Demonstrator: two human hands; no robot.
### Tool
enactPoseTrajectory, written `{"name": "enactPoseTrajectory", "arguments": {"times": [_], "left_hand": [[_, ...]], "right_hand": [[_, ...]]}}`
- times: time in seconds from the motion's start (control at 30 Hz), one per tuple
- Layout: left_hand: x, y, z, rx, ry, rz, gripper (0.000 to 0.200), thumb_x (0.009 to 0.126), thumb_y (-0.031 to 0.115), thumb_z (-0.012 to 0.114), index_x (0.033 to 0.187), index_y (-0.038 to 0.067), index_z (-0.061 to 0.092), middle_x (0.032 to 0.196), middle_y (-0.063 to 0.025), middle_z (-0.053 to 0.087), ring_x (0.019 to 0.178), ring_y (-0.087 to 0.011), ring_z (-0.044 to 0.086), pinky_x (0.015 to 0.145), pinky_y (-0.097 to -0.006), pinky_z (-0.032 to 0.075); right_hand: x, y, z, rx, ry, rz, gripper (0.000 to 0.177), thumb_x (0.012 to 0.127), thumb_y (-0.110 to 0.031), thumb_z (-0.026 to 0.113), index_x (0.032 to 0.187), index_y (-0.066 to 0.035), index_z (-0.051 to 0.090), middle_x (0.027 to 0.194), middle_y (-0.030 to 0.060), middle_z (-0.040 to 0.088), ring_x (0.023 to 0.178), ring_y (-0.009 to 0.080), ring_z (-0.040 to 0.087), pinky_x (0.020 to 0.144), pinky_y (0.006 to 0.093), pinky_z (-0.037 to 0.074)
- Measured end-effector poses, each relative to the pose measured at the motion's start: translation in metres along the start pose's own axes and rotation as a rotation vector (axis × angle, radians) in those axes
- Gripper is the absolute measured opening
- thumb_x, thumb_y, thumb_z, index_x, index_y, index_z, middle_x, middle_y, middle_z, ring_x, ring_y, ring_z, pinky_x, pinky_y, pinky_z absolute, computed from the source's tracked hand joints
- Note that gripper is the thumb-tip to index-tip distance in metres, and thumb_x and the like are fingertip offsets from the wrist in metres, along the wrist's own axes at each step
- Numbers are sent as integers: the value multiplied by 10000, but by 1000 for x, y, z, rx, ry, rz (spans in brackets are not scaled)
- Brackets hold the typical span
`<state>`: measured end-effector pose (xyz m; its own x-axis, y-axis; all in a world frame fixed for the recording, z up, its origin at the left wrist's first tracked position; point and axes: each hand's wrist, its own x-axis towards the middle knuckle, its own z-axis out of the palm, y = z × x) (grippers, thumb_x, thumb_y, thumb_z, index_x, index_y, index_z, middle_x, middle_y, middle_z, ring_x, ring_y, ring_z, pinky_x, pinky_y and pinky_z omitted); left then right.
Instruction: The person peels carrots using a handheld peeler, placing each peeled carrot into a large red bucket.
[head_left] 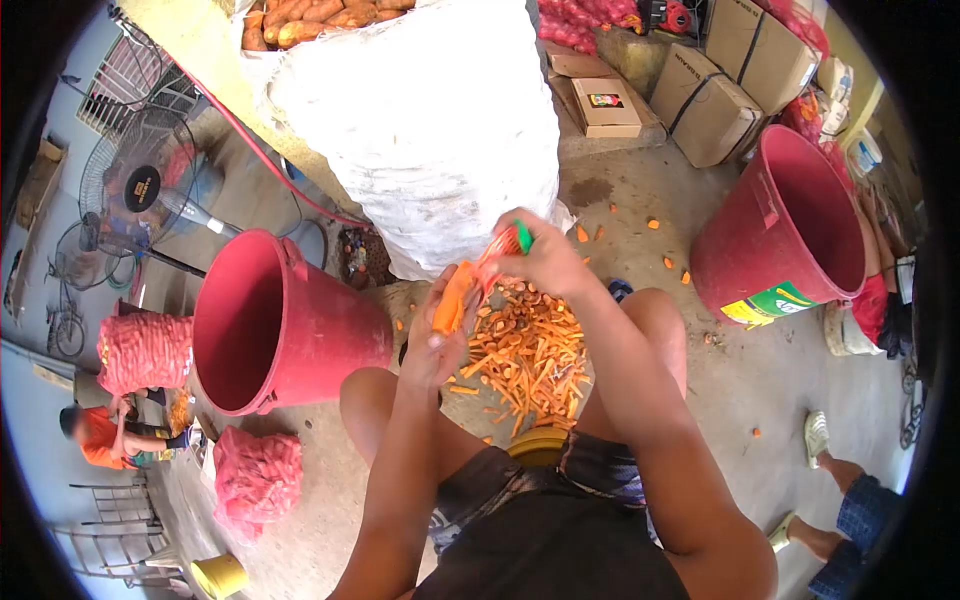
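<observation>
My left hand [438,340] is wrapped round an orange carrot [455,298], held up in front of my knees. My right hand [545,255] grips a red and green tool [503,252], whose lower end meets the top of the carrot; motion blurs its exact shape. Below both hands, a heap of orange peelings and pieces [530,355] lies on the floor between my legs. Part of a yellow seat or bucket [538,446] shows beneath me.
A large white sack [430,130] stands ahead. Red bins stand at left [330,325] and right [730,235]. A fan [143,188], red net sacks [255,475] and a seated person [98,437] are at left. Cardboard boxes [700,105] and another person's legs [840,480] are at right.
</observation>
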<state>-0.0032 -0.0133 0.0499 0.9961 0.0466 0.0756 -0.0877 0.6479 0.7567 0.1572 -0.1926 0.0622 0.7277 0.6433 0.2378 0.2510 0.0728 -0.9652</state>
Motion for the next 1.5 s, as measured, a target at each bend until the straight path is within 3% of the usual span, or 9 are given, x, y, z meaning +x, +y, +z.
{"name": "enactPoseTrajectory", "arguments": {"times": [0.07,0.13,0.33,0.6,0.83,0.9,1.23,1.37,1.5], "left_hand": [[-3,-1,-3,52,-44,24,1241,733,581,888,1634,14,250,1620,-117,420,1511,-261,412,1285,-461,306],[-3,-3,-12,103,-88,57,1239,761,717,815,1646,41,271,1613,-84,441,1507,-250,410,1277,-480,303],[0,-4,-26,-265,-28,4,1086,833,592,825,1646,100,299,1556,-75,503,1361,-228,546,1195,-434,412],[0,-2,-10,243,42,-44,1323,689,379,964,1660,122,103,1605,-95,393,1512,-286,396,1274,-490,302],[-5,3,-3,214,-97,-93,1374,647,475,989,1665,81,155,1614,-111,375,1535,-285,365,1270,-473,303],[-6,5,-2,95,-99,-29,1424,627,494,996,1674,49,139,1626,-125,365,1533,-277,369,1275,-477,291],[-1,-1,-7,175,-50,-14,1347,678,472,966,1678,67,159,1641,-67,365,1533,-250,361,1291,-478,258],[-7,0,-12,95,-135,-1,1329,691,452,958,1674,75,148,1665,-78,341,1540,-258,352,1295,-489,243],[-1,1,-11,-24,53,2,1273,630,290,997,1641,114,244,1587,-71,402,1501,-244,407,1280,-468,307]], "right_hand": [[8,25,-18,-79,217,284,460,810,-189,942,1127,-82,626,911,-1,658,845,93,587,757,278,514],[8,35,-20,-76,237,277,464,810,-202,944,1122,-77,625,897,1,661,821,100,587,739,285,514],[4,0,3,120,134,353,433,838,-136,921,1140,-84,615,945,-7,665,863,95,602,759,282,521],[-4,-24,3,75,-177,208,467,793,-119,938,1149,-90,638,992,-4,670,893,108,614,819,286,530],[7,18,-20,205,14,328,444,800,-131,933,1136,-100,644,996,-9,667,910,112,601,825,310,530],[13,16,-26,-20,104,345,460,813,-142,937,1153,-89,632,983,-1,661,924,101,606,812,304,540],[1,3,-4,12,-46,48,452,783,-155,944,1117,-93,647,948,-18,661,906,93,594,817,289,516],[10,20,-23,-210,191,336,372,837,-75,895,1107,-94,639,942,-18,665,862,93,604,775,291,537],[6,12,-3,183,83,270,417,829,-60,905,1141,-75,629,979,-23,669,908,93,605,810,289,529]]}}
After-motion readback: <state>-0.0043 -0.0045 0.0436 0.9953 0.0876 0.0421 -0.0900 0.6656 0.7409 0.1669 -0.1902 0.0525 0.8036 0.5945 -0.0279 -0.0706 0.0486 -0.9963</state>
